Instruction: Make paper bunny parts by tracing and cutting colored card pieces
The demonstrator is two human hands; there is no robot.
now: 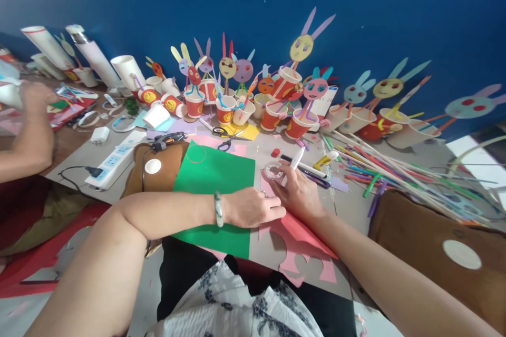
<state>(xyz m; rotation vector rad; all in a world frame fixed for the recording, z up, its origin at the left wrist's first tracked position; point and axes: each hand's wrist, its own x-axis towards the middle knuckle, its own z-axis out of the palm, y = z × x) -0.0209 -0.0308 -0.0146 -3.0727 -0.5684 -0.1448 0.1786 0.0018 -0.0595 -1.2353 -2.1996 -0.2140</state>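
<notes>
My right hand (pixel 302 189) is closed around a white marker (pixel 298 158), whose end points up. Its fingertips are at a small white ring (pixel 273 170), which looks like a tape roll. My left hand (pixel 253 208), with a bracelet on the wrist, lies across the green paper (pixel 221 174). Its fingers are bent and pressed together close to my right hand; whatever they pinch is hidden. A thin circle outline shows near the green sheet's top left corner. Under my right forearm lie a red sheet (pixel 304 231) and pink paper (pixel 290 250) with cut-out shapes.
Paper cups (pixel 300 125) with rabbit-faced figures line the blue wall. Scissors (pixel 227 139) lie behind the green sheet. A power strip (pixel 116 160) is at left, many coloured sticks (pixel 399 176) at right, a brown cushion (pixel 415 231) front right. Another person's arm (pixel 33 126) reaches in from the left.
</notes>
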